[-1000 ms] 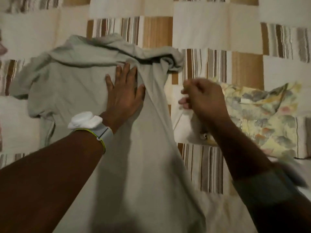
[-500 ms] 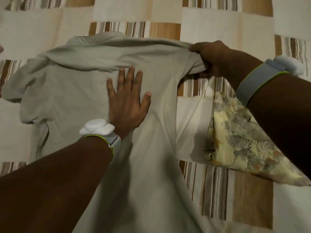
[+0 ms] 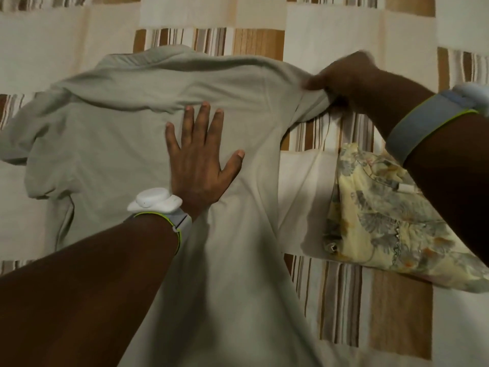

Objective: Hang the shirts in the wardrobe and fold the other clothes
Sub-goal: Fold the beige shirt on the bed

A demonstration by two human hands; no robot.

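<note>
1. The right hand (image 3: 352, 80), empty and curled a second ago, now pinches the grey shirt (image 3: 119, 144)'s right shoulder and has drawn it out flat, ready for folding.
2. The left hand (image 3: 198, 165) presses its middle, fingers spread.
3. A floral garment (image 3: 375, 215) crowds the near right; the bedspread (image 3: 330, 30) lies bare beyond.

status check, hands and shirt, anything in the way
Left hand flat on grey shirt, pinning it. Right hand grips its sleeve end. Floral garment beside it on bedspread, not touching.
</note>
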